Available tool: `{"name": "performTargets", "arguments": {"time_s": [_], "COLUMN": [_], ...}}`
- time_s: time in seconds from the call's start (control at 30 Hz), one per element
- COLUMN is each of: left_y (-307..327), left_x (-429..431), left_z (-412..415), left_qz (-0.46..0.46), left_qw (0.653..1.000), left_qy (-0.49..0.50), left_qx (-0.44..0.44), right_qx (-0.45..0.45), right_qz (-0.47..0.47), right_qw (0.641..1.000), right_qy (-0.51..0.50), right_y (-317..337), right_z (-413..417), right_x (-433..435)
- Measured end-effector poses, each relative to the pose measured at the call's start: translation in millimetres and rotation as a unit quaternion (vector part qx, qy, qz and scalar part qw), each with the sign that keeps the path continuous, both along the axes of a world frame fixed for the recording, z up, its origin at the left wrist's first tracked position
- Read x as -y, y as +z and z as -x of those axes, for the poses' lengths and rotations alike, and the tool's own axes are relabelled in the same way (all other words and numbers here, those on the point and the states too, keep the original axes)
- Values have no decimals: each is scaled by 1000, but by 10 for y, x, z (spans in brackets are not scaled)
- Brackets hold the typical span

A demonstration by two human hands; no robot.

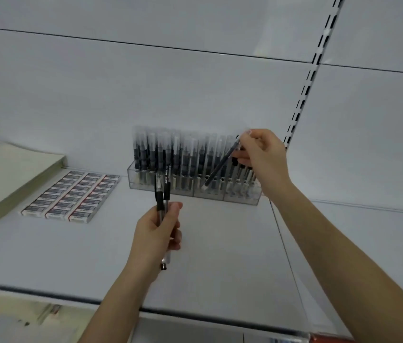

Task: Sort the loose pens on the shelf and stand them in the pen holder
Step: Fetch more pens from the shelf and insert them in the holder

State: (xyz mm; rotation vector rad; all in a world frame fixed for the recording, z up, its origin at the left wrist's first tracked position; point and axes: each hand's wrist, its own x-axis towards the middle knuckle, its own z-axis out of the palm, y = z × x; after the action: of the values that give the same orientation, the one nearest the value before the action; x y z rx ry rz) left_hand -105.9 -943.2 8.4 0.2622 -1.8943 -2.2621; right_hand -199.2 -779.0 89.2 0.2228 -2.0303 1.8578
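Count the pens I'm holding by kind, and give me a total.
Clear pens with black grips, left hand: 2
Dark pen with clear cap, right hand: 1
Total: 3

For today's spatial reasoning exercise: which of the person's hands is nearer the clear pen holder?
Right. The right hand hangs at the pen holder's right end, pinching a tilted pen. The left hand is apart in front of it, gripping several pens.
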Motion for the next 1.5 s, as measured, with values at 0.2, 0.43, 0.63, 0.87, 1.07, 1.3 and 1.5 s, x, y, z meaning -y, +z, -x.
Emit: {"name": "performTargets", "arguments": {"time_s": [0.2,0.43,0.63,0.87,1.07,1.3,1.5], "left_y": [36,60,58,54,77,101,98], "left_x": [121,150,148,149,7,-221,-215], "left_z": [-57,-79,-93,-111,-82,-24,-16], "left_qz": [9,4,8,12,18,51,72], "left_qw": [1000,1000,1000,1000,999,993,992], "left_qy": [8,9,5,9,-41,-102,-106], "left_qx": [-11,8,2,-21,-28,-29,-4], "right_qx": [-76,-109,-93,35,91,98,46], "right_qz": [-115,-202,-256,-262,-82,-35,25], "right_qw": [990,973,962,964,982,983,998], "right_qy": [-13,-9,1,33,143,153,47], "right_y": [8,53,-50,-344,-294,-268,-84], "right_z": [275,342,367,295,-188,-385,-271], "right_x": [250,403,427,365,200,84,-257]}}
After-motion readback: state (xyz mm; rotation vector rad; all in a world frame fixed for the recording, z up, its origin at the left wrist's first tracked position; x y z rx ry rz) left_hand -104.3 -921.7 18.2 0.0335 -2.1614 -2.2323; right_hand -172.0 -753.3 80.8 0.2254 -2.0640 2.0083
